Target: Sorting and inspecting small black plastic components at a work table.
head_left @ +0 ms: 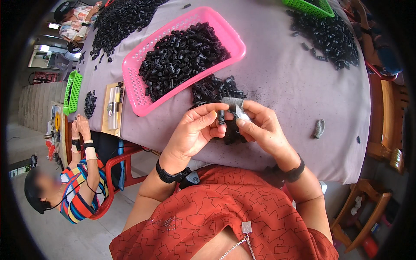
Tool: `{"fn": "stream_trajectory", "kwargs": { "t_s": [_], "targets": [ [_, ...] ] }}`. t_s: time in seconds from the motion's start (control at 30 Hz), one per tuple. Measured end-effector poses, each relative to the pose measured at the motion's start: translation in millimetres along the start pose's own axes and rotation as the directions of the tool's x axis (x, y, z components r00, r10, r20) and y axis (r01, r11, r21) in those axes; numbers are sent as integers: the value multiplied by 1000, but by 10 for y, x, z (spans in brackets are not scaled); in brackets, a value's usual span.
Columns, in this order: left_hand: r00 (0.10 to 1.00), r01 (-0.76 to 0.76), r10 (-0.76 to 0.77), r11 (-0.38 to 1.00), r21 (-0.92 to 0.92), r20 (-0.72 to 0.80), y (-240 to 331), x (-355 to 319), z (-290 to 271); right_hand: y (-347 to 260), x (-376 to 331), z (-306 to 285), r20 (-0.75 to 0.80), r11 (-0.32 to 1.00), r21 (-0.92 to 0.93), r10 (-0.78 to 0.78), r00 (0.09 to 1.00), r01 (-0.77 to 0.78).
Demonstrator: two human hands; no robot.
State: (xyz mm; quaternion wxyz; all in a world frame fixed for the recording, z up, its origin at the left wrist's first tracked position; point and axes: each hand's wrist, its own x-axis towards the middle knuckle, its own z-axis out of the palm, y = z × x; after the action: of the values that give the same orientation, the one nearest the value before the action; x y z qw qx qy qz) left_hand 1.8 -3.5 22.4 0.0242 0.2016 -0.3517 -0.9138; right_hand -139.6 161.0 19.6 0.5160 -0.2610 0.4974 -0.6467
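Note:
In front of my chest, both hands meet over the table's near edge. Between the thumb and fingers of my left hand (197, 125) is a small black plastic part (221, 117), short, rounded and held upright. My right hand (262, 123) is closed on a small shiny blade (241, 113), its edge close to the part. A grey fabric piece (233, 102) spans the fingertips of both hands; whether it is wrapped round the blade or a finger, I cannot tell. Beneath my hands lies a loose heap of similar black parts (212, 91), partly hidden by my fingers.
A pink basket (236, 41) full of black parts stands just beyond. More heaps (327, 37) lie at the far right and far left, with green baskets (73, 93) nearby. A grey fabric roll (319, 128) rests at right. Another person (82, 186) sits at left near a wooden board (107, 108).

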Motion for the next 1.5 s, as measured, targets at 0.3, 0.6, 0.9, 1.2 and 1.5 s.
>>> {"fn": "stream_trajectory", "kwargs": {
  "t_s": [0.3, 0.6, 0.9, 1.2, 1.5],
  "targets": [
    [999, -39, 39, 996, -76, -6, -61, 55, -10, -80, -24, 35, 78, 999, -42, 16, 997, -12],
    [1000, 9, -9, 997, -76, 7, -90, 98, 10, -118, -30, 50, 206, 998, -45, 47, 977, -39],
    [1000, 5, -4, 999, -53, 13, -96, 76, 22, -96, -29, 14, 229, 998, -20, 61, 972, -58],
    [1000, 13, -12, 998, -64, 13, -100, 74, -19, -79, 4, 21, 250, 997, 45, 51, 967, -64],
    [998, 35, -32, 997, -67, 48, -131, 70, 10, -31, 15, 8, 209, 996, 57, 50, 977, -64]
  ]
}}
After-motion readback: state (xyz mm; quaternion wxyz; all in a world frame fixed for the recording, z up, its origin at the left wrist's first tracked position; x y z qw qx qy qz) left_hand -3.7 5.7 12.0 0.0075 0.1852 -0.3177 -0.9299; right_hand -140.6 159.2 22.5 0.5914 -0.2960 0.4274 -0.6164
